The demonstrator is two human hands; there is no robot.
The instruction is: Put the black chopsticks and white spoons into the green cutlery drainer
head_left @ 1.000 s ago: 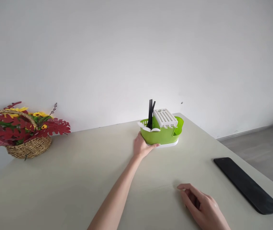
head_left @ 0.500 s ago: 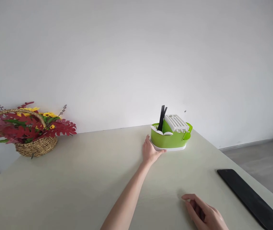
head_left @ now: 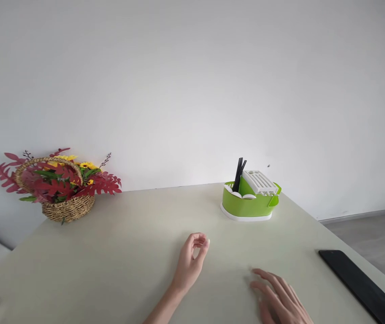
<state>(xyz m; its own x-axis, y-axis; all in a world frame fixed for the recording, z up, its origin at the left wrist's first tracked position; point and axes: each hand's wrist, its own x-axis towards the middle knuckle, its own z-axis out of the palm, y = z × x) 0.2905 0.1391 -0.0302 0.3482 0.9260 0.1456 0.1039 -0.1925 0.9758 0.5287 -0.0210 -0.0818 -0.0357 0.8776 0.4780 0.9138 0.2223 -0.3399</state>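
Head view: left hand [head_left: 189, 263] loosely curled, holding nothing, well short of green cutlery caddy [head_left: 249, 202] with black chopsticks [head_left: 238, 174]. Right hand [head_left: 280, 301] spread flat on table [head_left: 111, 261], empty.

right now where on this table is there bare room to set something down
The widest bare stretch of the table lies between the flower basket and the green caddy, beyond the left hand. Another patch lies between the caddy and the black slab. The near middle is taken by both hands; the right hand lies flat.

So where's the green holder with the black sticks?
The green plastic holder stands far right on the beige table, near the white wall, beyond both hands.
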